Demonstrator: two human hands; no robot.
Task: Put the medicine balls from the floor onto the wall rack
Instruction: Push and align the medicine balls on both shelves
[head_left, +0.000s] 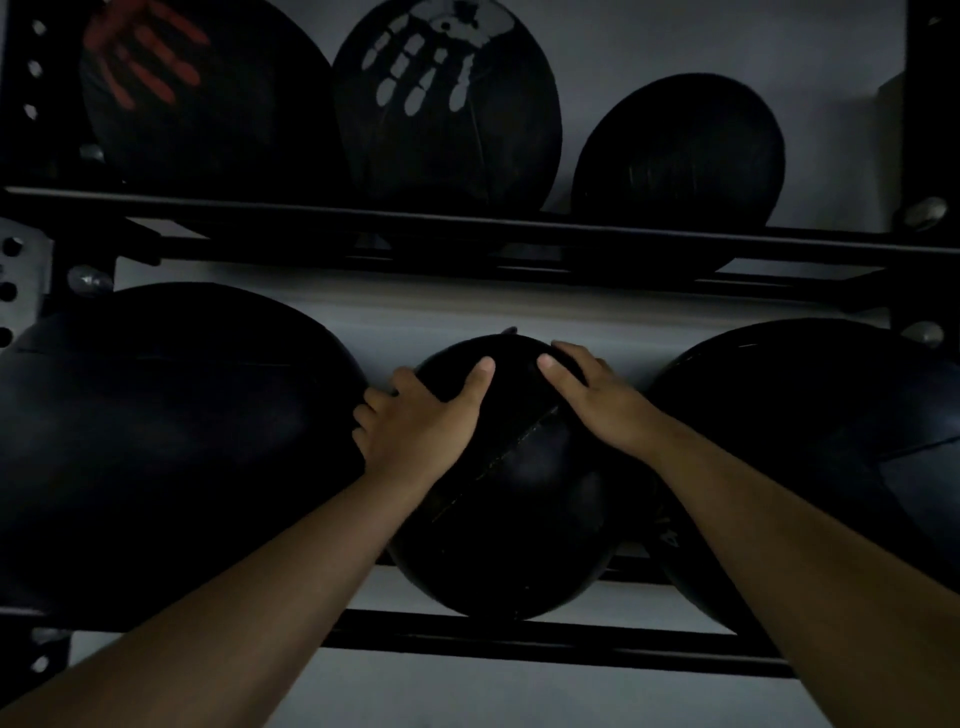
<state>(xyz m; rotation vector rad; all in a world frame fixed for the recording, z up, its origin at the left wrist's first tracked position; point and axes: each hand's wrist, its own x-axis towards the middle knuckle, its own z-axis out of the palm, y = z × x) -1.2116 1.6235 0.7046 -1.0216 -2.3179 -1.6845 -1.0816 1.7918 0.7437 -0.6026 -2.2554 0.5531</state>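
Note:
A small black medicine ball (511, 499) with a stitched seam sits on the lower rails of the black wall rack (519, 636), between two larger balls. My left hand (421, 421) grips its upper left side, thumb over the top. My right hand (597, 400) lies flat on its upper right side, fingers spread over the crown. Both forearms reach up from the bottom of the view.
A big black ball (166, 441) fills the lower shelf's left, another (831, 447) the right. On the upper shelf (467, 228) rest a ball with a red handprint (208, 93), one with a white handprint (447, 98) and a plain one (680, 150). Pale wall behind.

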